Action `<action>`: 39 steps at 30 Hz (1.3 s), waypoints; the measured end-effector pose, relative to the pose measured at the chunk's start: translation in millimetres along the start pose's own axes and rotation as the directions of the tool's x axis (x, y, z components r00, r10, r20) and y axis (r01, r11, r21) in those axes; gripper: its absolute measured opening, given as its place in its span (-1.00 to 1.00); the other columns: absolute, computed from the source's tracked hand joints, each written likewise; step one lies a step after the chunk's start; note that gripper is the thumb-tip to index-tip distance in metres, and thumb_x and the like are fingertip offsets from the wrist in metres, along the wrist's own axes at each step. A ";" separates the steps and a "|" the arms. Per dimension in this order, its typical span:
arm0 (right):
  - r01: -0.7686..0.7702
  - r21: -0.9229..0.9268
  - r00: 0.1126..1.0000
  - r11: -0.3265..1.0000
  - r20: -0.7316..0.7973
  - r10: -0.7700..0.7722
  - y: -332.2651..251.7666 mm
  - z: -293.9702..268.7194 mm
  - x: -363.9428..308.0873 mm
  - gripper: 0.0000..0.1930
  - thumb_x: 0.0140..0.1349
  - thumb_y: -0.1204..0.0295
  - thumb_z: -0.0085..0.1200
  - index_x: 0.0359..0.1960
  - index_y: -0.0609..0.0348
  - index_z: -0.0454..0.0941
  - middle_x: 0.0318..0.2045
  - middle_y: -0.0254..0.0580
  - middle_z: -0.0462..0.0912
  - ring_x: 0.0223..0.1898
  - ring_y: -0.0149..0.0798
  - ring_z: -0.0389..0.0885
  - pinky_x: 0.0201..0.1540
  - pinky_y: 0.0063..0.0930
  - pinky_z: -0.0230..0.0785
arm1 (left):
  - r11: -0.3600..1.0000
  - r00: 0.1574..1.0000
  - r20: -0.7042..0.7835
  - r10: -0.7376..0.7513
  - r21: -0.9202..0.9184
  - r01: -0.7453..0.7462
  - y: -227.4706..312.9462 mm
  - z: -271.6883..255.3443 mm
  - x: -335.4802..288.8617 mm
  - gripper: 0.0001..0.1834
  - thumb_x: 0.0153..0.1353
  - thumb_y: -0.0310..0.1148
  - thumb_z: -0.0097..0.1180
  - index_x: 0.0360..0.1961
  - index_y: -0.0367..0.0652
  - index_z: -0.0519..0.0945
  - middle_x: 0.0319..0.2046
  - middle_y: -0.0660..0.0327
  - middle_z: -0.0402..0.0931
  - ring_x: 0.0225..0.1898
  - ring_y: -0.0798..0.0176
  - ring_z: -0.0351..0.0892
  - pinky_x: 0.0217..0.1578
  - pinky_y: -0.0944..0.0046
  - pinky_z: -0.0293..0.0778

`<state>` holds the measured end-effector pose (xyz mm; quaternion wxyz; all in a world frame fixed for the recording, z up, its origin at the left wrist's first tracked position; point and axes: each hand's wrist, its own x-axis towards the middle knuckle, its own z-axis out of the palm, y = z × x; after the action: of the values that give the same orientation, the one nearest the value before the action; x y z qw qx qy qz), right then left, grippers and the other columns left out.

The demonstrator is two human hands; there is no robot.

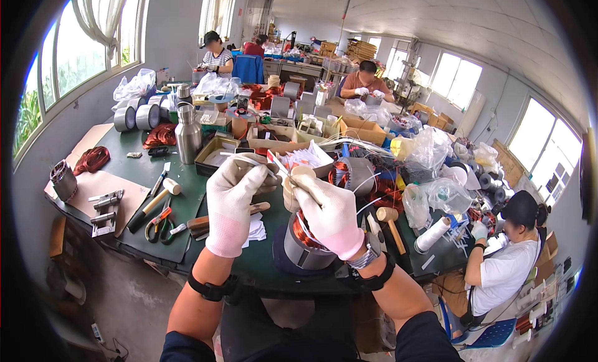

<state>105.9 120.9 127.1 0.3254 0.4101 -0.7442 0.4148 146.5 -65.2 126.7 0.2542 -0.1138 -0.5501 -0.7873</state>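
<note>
My left hand [232, 203], in a white glove with a pink cuff, is closed in a pinch on a thin white tube [244, 158]. Close beside it, my right hand [329, 214], gloved alike, has its tan fingertips pressed together at a thin white strand [281, 165]; where the strand ends is unclear. Below the right hand stands a motor stator [303, 260], a grey ring with copper windings, partly covered by that hand. Both hands are held above the green table [246, 261]. White paper pieces [256, 228] lie behind the left wrist.
Left on the table are a mallet [163, 195], pliers [160, 223], a metal fixture [106, 211] and a steel flask [187, 135]. A second mallet [391, 222] and a white thread spool [432, 233] lie right. A co-worker [507, 256] sits at right; others work farther back.
</note>
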 end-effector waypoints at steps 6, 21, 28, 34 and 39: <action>0.105 -0.057 0.994 0.993 -0.017 -0.106 -6.0 -3.1 6.8 -0.80 0.31 0.54 0.25 -0.05 0.22 0.71 -0.30 0.06 0.76 -0.33 0.06 0.77 -0.30 -0.28 0.61 | 0.996 0.999 0.020 0.035 -0.085 -0.033 13.0 7.4 5.7 -0.73 0.48 -0.31 0.23 0.03 -0.30 0.58 -0.16 0.16 0.68 -0.19 0.34 0.73 -0.10 0.31 0.65; 0.061 -0.097 0.997 0.993 -0.050 -0.067 -0.1 -3.6 6.3 -0.81 0.29 0.52 0.25 -0.08 0.14 0.74 -0.41 -0.01 0.74 -0.46 0.01 0.74 -0.41 -0.29 0.56 | 0.980 0.975 -0.107 0.197 0.029 -0.195 32.5 8.4 7.1 -0.83 0.53 -0.31 0.13 0.00 -0.16 0.56 -0.18 0.17 0.72 -0.34 0.45 0.73 -0.46 0.54 0.47; 0.056 -0.121 0.998 0.991 -0.029 -0.060 -0.9 -5.4 8.3 -0.81 0.28 0.51 0.24 -0.09 0.12 0.74 -0.45 -0.05 0.72 -0.47 0.01 0.73 -0.41 -0.28 0.54 | 0.982 0.975 -0.115 0.189 0.054 -0.183 37.1 8.4 5.5 -0.86 0.52 -0.35 0.12 -0.02 -0.17 0.57 -0.18 0.18 0.74 -0.36 0.45 0.73 -0.47 0.53 0.47; 0.087 -0.119 0.996 0.989 -0.021 -0.090 -3.6 -5.5 8.7 -0.82 0.29 0.51 0.24 -0.09 0.13 0.74 -0.43 -0.04 0.73 -0.45 0.02 0.74 -0.40 -0.28 0.56 | 0.986 0.987 -0.071 0.141 0.096 -0.134 40.4 13.5 4.9 -0.91 0.49 -0.47 0.12 -0.09 -0.27 0.57 -0.34 0.24 0.68 -0.33 0.44 0.71 -0.32 0.41 0.60; 0.060 -0.111 0.998 0.992 -0.012 -0.062 -3.3 -7.0 7.9 -0.82 0.29 0.51 0.23 -0.09 0.14 0.74 -0.39 -0.02 0.75 -0.43 0.03 0.75 -0.38 -0.29 0.57 | 0.985 0.989 -0.044 0.140 0.108 -0.135 37.3 12.1 8.5 -0.90 0.49 -0.49 0.12 -0.06 -0.28 0.57 -0.29 0.24 0.68 -0.31 0.45 0.71 -0.32 0.43 0.59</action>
<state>106.2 123.3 137.8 0.3658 0.4109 -0.7505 0.3661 157.7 -66.3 165.2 0.3278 -0.1176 -0.5746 -0.7406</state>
